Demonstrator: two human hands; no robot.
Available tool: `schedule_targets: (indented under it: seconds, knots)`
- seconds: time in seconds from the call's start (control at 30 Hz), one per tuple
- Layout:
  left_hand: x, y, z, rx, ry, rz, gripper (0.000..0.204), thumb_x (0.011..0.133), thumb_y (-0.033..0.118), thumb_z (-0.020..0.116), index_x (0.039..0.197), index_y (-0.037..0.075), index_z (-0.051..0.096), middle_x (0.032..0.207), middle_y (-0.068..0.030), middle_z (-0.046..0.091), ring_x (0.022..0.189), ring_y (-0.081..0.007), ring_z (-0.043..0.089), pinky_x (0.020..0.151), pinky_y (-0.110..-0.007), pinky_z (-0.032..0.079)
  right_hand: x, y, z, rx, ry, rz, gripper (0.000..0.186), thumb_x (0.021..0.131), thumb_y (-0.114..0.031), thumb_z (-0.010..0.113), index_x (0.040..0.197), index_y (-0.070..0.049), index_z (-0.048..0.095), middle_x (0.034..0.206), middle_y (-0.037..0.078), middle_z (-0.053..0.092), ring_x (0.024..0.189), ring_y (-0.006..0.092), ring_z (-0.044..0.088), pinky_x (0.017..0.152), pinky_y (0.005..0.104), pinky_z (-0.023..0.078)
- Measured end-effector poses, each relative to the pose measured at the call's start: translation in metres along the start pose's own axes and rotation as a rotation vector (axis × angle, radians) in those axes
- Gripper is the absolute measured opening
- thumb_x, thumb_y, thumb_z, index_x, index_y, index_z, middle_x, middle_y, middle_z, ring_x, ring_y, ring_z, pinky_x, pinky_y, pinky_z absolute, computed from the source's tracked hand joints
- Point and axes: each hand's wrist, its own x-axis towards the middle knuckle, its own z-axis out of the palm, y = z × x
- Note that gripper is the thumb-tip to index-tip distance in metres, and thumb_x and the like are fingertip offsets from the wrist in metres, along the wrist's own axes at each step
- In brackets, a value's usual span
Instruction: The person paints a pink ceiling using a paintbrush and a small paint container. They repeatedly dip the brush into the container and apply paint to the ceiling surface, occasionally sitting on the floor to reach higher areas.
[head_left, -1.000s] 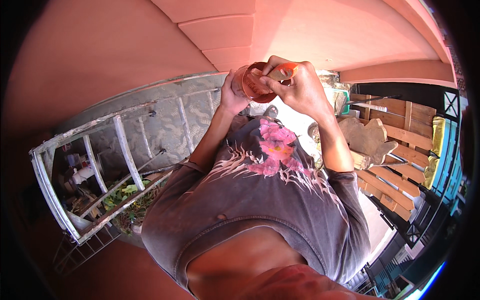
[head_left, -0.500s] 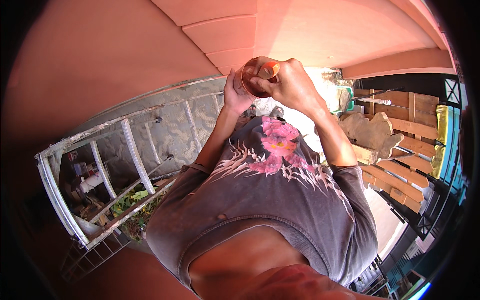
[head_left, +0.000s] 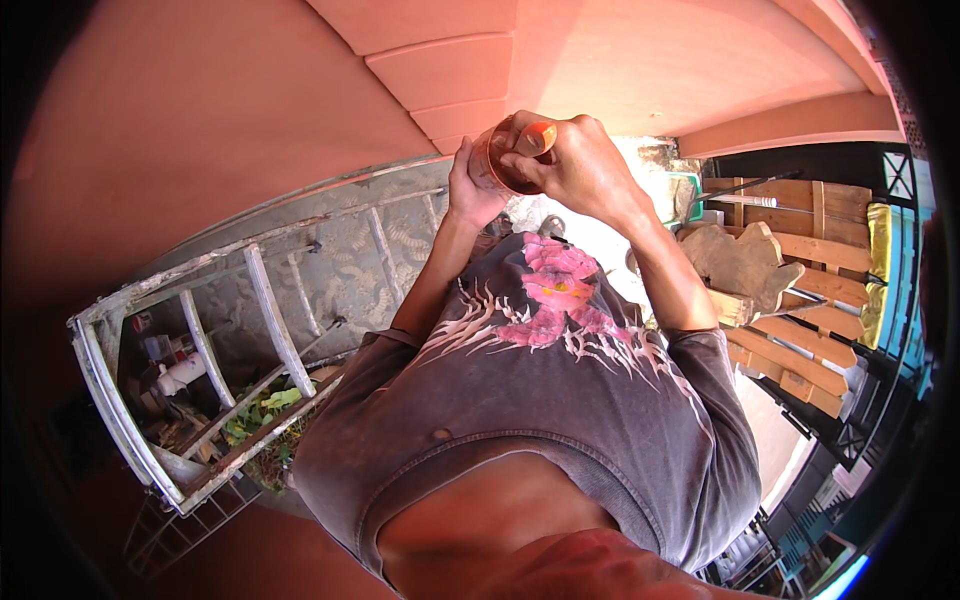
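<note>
Head view: both hands and the jar have shifted slightly left and lower in frame since the earlier pictures; grip looks unchanged; we see the brown jar [head_left: 497, 160] raised in front of us, well above the grey shirt [head_left: 540, 400]; left hand [head_left: 470, 190] wraps its side from below; right hand [head_left: 575, 165] is clenched over the top, fingers on the orange lid [head_left: 537, 137]; jar axis tilts toward the right hand, the nearer one to the lid; white ladder [head_left: 230, 330] lies off left.

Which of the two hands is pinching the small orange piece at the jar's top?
The right hand: its fingertips pinch the small orange piece at the top, while the left hand only cups the round reddish-brown jar from the side.
</note>
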Motion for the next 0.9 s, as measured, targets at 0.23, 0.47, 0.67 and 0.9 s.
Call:
schedule_targets:
  seconds: [0.23,0.47,0.67,0.9]
  knots:
    - [0.000,0.003,-0.004,0.156,0.112,0.035,0.074,0.099,0.066,0.036,0.147,0.010,0.043,0.139,-0.0123,0.056,0.122,-0.0278,0.059,0.082,-0.045,0.057,0.000,-0.012,-0.024,-0.007,0.154,-0.053,0.014,0.087,-0.012,0.073,0.086,-0.002,0.065,0.058,0.012,0.062,0.047,0.0212,0.062,0.046,0.0315,0.045]
    - [0.007,-0.006,-0.015,0.247,0.204,0.058,0.065,0.098,0.063,0.046,0.140,0.014,0.048,0.124,-0.0066,0.064,0.102,-0.0218,0.066,0.060,-0.036,0.056,0.004,-0.006,-0.020,-0.424,0.000,-0.223,0.021,0.077,-0.011,0.070,0.097,-0.007,0.065,0.077,0.012,0.070,0.067,0.0330,0.069,0.057,0.0421,0.055]
    - [0.015,-0.007,-0.011,0.273,0.200,0.078,0.055,0.100,0.058,0.047,0.135,0.016,0.051,0.122,-0.0048,0.065,0.098,-0.0201,0.067,0.058,-0.035,0.055,0.004,-0.007,-0.024,-0.490,0.022,-0.283,0.026,0.074,-0.008,0.069,0.099,-0.011,0.065,0.086,0.008,0.071,0.069,0.0322,0.069,0.058,0.0413,0.055]
    - [0.014,-0.004,-0.011,0.223,0.200,0.081,0.052,0.099,0.056,0.050,0.133,0.017,0.054,0.122,-0.0049,0.065,0.097,-0.0221,0.067,0.059,-0.040,0.053,0.000,-0.007,-0.020,-0.504,0.092,-0.292,0.023,0.077,-0.007,0.067,0.099,-0.012,0.064,0.084,0.007,0.070,0.067,0.0316,0.068,0.057,0.0415,0.054]
